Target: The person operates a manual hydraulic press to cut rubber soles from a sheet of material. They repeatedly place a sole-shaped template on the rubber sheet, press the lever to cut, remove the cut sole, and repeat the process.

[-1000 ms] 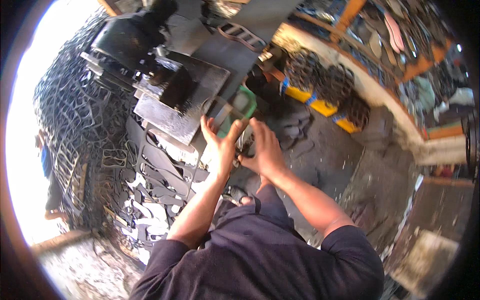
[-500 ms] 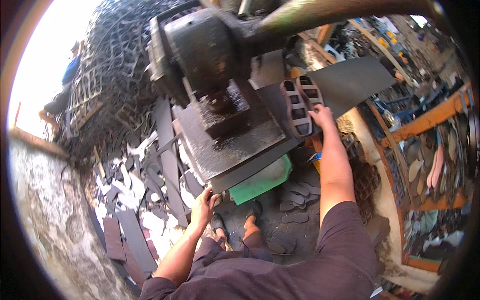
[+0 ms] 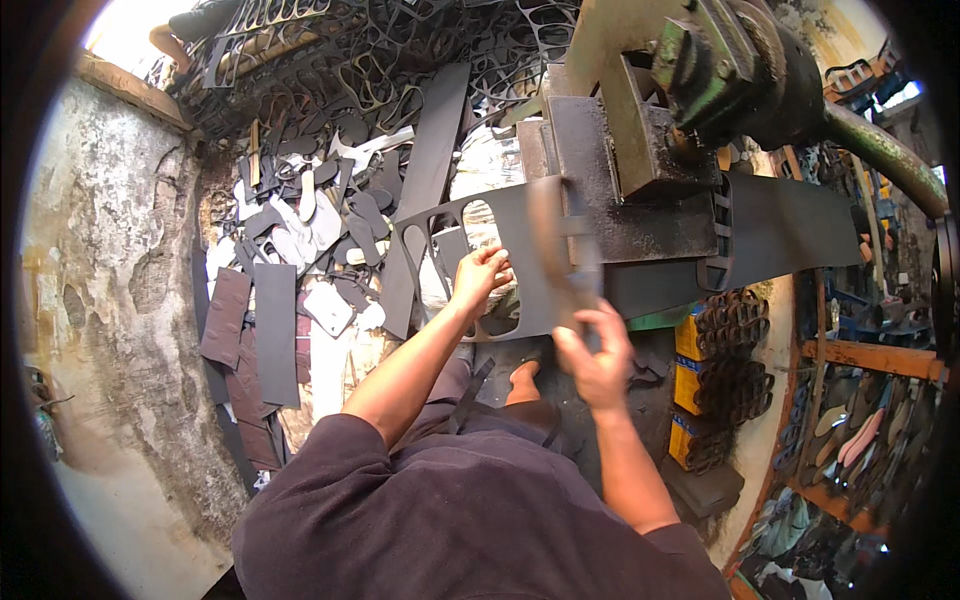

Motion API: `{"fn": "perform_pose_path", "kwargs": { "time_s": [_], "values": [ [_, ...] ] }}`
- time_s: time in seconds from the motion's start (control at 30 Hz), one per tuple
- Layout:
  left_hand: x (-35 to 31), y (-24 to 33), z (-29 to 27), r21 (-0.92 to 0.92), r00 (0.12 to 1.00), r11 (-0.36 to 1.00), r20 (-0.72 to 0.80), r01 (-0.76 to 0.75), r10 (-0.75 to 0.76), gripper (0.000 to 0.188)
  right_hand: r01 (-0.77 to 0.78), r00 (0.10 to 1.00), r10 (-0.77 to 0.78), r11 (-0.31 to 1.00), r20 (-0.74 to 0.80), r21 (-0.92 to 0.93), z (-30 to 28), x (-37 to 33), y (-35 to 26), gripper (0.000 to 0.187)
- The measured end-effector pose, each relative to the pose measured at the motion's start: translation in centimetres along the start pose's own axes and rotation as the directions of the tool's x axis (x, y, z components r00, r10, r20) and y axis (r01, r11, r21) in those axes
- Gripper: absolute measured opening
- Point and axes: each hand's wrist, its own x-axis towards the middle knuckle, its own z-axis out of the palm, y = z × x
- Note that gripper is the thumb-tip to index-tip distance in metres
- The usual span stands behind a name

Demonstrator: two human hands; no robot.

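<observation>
Dark sheet [image 3: 519, 225] lies along the near side of the press [image 3: 665, 165]; left hand [image 3: 482, 278] pinches its holed left part, likely for steadiness. Right hand [image 3: 597, 355] grips blurred cutter [image 3: 548, 235] by the near end, perhaps for easy steering.

Close work by the press [image 3: 648, 135]

I see the left hand [image 3: 480, 280] at the holed end of a dark sheet [image 3: 533, 303], while the right hand [image 3: 598, 360] grips a motion-blurred frame [image 3: 546, 225] over it. Cut scraps [image 3: 365, 222] litter the far left; yellow boxes [image 3: 687, 397] stand to the right.
</observation>
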Motion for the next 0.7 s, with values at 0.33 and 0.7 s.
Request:
{"fn": "perform_pose_path", "kwargs": {
  "time_s": [0.33,0.7],
  "values": [
    [-0.2,0.9,0.3,-0.220,0.998,0.973,0.041,0.064,-0.056,0.037,0.188,0.962,-0.270,0.766,-0.042,-0.615,10.3,2.0,7.4,0.044],
    [-1.4,1.6,0.8,-0.156,0.986,0.979,0.081,-0.133,0.146,0.064,0.174,0.982,-0.184,0.787,0.044,-0.592,6.1,-2.3,9.3,0.082]
  ]
}}
